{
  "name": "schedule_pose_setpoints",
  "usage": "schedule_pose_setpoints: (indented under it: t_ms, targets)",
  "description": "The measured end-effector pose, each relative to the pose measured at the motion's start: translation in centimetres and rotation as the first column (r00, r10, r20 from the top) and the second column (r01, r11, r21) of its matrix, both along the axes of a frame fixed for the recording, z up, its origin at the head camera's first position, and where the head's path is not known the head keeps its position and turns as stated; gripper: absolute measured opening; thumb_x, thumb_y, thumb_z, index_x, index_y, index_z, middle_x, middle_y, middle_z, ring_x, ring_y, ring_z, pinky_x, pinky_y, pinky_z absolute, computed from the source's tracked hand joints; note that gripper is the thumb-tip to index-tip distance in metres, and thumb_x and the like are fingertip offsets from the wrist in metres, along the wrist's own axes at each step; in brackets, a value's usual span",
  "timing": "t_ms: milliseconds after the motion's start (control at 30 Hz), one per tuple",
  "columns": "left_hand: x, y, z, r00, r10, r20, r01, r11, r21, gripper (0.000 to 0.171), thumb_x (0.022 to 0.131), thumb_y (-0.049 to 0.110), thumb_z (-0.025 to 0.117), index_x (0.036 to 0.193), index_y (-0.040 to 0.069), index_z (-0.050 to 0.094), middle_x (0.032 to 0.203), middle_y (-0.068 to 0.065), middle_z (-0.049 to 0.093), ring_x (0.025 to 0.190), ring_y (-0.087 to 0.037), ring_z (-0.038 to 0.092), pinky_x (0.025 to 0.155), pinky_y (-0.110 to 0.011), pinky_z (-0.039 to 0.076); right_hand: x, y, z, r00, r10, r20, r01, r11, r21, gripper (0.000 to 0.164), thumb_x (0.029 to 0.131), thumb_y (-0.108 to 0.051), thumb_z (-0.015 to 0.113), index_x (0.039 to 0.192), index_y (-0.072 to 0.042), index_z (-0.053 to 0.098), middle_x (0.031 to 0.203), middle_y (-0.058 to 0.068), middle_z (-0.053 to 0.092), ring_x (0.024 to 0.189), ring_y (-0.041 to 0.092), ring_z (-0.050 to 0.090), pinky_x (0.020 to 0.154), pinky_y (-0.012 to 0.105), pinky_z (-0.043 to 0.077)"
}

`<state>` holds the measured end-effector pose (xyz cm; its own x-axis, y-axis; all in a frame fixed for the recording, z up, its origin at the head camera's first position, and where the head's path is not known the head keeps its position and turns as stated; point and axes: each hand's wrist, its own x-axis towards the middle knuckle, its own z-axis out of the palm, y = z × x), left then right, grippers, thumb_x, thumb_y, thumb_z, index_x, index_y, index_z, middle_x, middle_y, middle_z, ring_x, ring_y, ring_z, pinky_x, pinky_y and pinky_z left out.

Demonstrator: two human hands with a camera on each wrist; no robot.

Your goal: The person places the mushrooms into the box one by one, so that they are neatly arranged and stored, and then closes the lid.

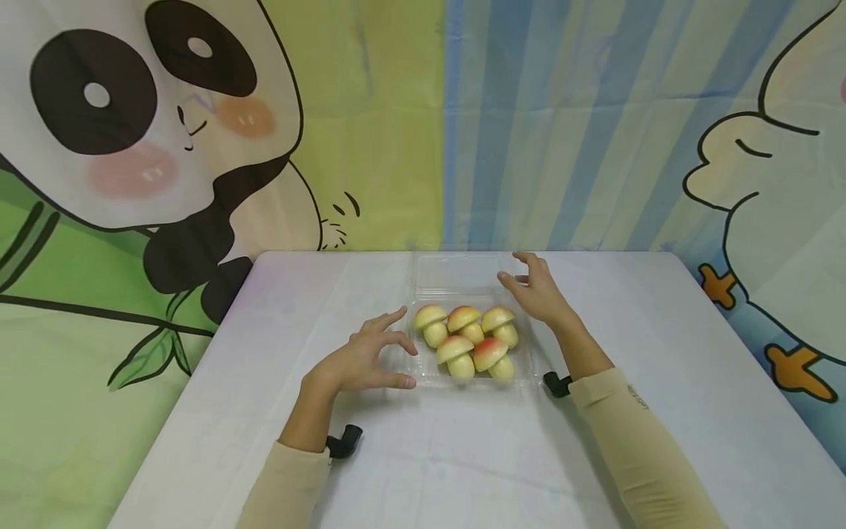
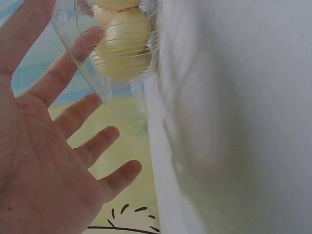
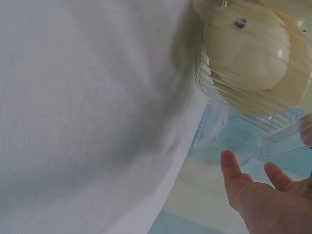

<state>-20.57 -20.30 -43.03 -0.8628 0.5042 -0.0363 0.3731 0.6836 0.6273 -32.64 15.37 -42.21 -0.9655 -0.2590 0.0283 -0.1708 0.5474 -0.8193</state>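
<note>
A clear plastic clamshell box [image 1: 426, 376] lies unfolded on the table, holding several mushroom-shaped pieces [image 1: 456, 351] with pale yellow stems and caps, some blushed red. Its transparent lid [image 1: 456, 273] is laid back toward the wall. At the box's left side is my left hand [image 1: 362, 360], fingers spread and thumb apart from them; in the left wrist view, the fingers [image 2: 78, 114] reach up beside the box wall. My right hand [image 1: 538, 295] hovers by the lid's right side, thumb and index finger parted. Ribbed box wall [image 3: 273, 119] partly covers its fingers in the right wrist view.
A white cloth covers the table [image 1: 423, 470]. Behind it hangs a printed backdrop with a panda [image 1: 132, 176] at left and a pale cartoon bird [image 1: 786, 242] at right. Each wrist carries a small black device [image 1: 345, 441] near the sleeve cuff.
</note>
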Motion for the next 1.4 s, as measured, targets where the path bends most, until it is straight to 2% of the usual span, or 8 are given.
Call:
schedule_pose_setpoints:
  t_ms: [133,300,600,733,967,1100,1233,1400]
  targets:
    - [-0.1,0.0,-0.1,1.0,0.002,-0.002,-0.002,1.0,-0.013,0.052,0.077,0.063,0.083,0.115,0.03,0.072,0.173,0.005,0.014,0.157,-0.034,0.012,0.11,-0.081,0.017,0.3,0.3,0.4,0.998,-0.038,0.05,0.042,0.996,-0.084,0.084,0.103,-0.054,0.054,0.163,-0.013,0.014,0.169,0.022,0.009,0.145,0.043,0.041,0.11,0.06,0.043]
    - [-0.2,0.0,-0.1,1.0,0.007,0.0,-0.007,1.0,-0.025,0.052,0.077,0.064,0.082,0.115,0.031,0.071,0.173,0.007,0.013,0.157,-0.035,0.012,0.113,-0.079,0.016,0.3,0.7,0.8,0.992,-0.063,0.113,0.08,0.984,-0.161,0.087,0.102,-0.052,0.056,0.165,-0.016,0.008,0.168,0.02,0.021,0.15,0.041,0.033,0.117,0.061,0.033]
    - [0.0,0.2,-0.4,1.0,0.004,0.011,-0.004,1.0,-0.005,0.051,0.078,0.062,0.083,0.116,0.029,0.071,0.173,0.003,0.013,0.157,-0.035,0.012,0.111,-0.081,0.016,1.1,1.1,1.6,0.984,-0.089,0.155,0.144,0.91,-0.389,0.078,0.105,-0.031,0.061,0.164,-0.013,0.013,0.165,0.018,0.032,0.147,0.037,0.04,0.121,0.049,0.032]
    - [-0.1,0.2,-0.4,1.0,0.005,0.005,-0.005,1.0,-0.009,0.05,0.078,0.062,0.082,0.115,0.03,0.071,0.173,0.003,0.013,0.157,-0.035,0.012,0.111,-0.081,0.016,0.6,1.5,0.8,0.986,-0.099,0.137,0.153,0.864,-0.48,0.075,0.104,-0.032,0.062,0.163,-0.015,0.018,0.159,0.016,0.042,0.138,0.033,0.05,0.113,0.039,0.044]
    - [-0.1,0.4,-0.3,1.0,0.002,0.005,-0.002,1.0,0.002,0.05,0.079,0.062,0.082,0.115,0.029,0.071,0.173,0.005,0.012,0.157,-0.034,0.013,0.111,-0.081,0.015,0.8,2.4,0.9,0.989,-0.111,0.101,0.149,0.77,-0.621,0.061,0.105,-0.029,0.06,0.157,-0.015,0.032,0.138,0.006,0.058,0.138,0.033,0.045,0.102,0.03,0.049]
    - [-0.1,0.5,-0.2,1.0,0.001,0.004,-0.001,1.0,0.011,0.05,0.079,0.061,0.082,0.115,0.029,0.072,0.173,0.005,0.012,0.157,-0.034,0.014,0.109,-0.083,0.016,1.4,2.9,1.0,0.991,-0.108,0.078,0.133,0.76,-0.636,0.05,0.105,-0.034,0.059,0.149,-0.016,0.043,0.127,-0.001,0.062,0.126,0.028,0.049,0.096,0.031,0.049]
    - [0.0,0.6,-0.2,1.0,0.0,0.001,0.0,1.0,0.019,0.05,0.079,0.061,0.082,0.114,0.028,0.072,0.173,0.006,0.012,0.156,-0.033,0.014,0.11,-0.082,0.017,2.0,3.2,1.1,0.992,-0.124,0.036,0.12,0.787,-0.605,0.042,0.104,-0.04,0.059,0.137,-0.015,0.055,0.12,-0.003,0.065,0.102,0.019,0.051,0.08,0.027,0.049]
    - [-0.1,0.7,-0.3,1.0,-0.001,-0.016,0.001,1.0,0.016,0.049,0.079,0.061,0.082,0.114,0.028,0.072,0.173,0.006,0.013,0.156,-0.033,0.015,0.111,-0.079,0.018,3.0,3.6,1.1,0.999,-0.033,-0.01,0.017,0.721,-0.693,0.045,0.106,-0.036,0.055,0.132,0.001,0.058,0.117,0.004,0.063,0.092,0.021,0.051,0.07,0.026,0.048]
